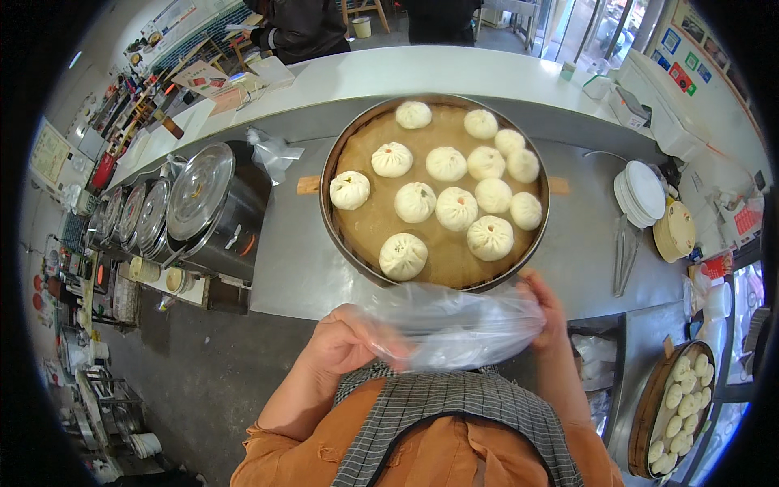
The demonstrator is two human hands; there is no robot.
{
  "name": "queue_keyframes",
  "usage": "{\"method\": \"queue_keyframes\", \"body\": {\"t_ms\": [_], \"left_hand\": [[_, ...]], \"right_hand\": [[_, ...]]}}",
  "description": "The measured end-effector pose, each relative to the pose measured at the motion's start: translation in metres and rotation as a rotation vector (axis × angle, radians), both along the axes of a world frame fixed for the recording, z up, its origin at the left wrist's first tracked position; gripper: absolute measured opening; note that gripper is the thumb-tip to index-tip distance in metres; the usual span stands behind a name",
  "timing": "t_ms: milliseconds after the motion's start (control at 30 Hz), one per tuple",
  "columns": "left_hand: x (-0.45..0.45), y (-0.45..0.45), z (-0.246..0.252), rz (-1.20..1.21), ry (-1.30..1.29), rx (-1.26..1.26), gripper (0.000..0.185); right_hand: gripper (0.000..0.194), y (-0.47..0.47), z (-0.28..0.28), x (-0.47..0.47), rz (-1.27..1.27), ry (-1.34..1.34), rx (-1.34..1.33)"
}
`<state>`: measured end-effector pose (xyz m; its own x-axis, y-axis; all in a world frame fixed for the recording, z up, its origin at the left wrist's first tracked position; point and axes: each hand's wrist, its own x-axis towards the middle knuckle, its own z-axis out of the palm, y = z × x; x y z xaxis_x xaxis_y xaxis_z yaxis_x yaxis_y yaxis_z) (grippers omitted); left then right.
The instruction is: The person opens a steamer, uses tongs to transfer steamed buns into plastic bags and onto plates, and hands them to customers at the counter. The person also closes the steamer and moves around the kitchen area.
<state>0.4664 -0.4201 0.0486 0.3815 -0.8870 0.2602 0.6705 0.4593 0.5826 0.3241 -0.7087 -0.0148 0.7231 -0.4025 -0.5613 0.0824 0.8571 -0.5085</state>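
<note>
My left hand [356, 341] and my right hand [543, 307] hold a clear plastic bag [456, 325] stretched between them, in front of my checked apron [462, 395]. Just beyond the bag, a large round steamer tray [325, 225] rests on the steel counter [286, 255]. Several steamed buns [456, 209] lie spread over its brown liner, more closely packed on the right side. Some show bits of filling at their pleated tops. The bag's near side overlaps my left fingers, which are partly seen through it.
Lidded metal pots [201, 192] stand at the left. Metal tongs [625, 255] lie at the right below stacked white plates [639, 193]. Another steamer [642, 420] of buns sits lower right. Beyond the white counter [426, 70], two people [310, 27] are partly visible.
</note>
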Motion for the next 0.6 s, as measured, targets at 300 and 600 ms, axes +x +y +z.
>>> {"method": "queue_keyframes", "body": {"t_ms": [300, 600], "left_hand": [[0.041, 0.002, -0.023, 0.137, 0.469, 0.371, 0.056], [0.065, 0.143, -0.078, 0.732, 0.395, 0.933, 0.048]], "right_hand": [[0.093, 0.051, 0.072, 0.087, 1.031, -0.658, -0.27], [0.115, 0.015, 0.119, 0.232, 0.601, -0.23, -2.053]]}}
